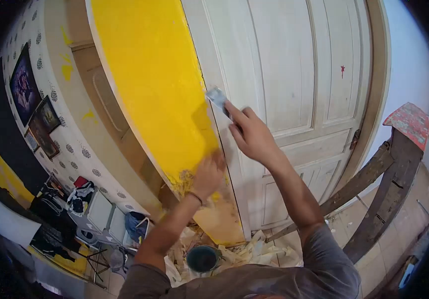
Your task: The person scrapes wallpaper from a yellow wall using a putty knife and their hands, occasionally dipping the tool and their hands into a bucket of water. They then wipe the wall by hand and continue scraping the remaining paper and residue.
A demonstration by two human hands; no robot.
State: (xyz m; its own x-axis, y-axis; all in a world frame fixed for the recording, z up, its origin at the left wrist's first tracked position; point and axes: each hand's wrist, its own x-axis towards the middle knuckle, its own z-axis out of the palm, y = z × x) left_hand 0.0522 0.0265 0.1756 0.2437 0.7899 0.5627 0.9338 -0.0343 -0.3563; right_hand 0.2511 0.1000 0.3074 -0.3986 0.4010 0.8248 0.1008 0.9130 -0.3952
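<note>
My right hand (254,134) is closed around a scraper (217,96) with a flat grey blade. The blade lies at the seam between the yellow wall strip (149,74) and the whitish door frame (224,60). Lower down, my left hand (209,174) is at the yellow surface near its right edge; its fingers are blurred, so their pose is unclear. Beside that wrist is a rough, stripped patch (182,182) in the yellow paint.
A dark bucket (202,259) stands on the floor among pale scraps (261,251). At the right is a wooden trestle (393,184) with a red, worn top. A panelled door (286,65) is ahead; drawers (100,214) stand at the left.
</note>
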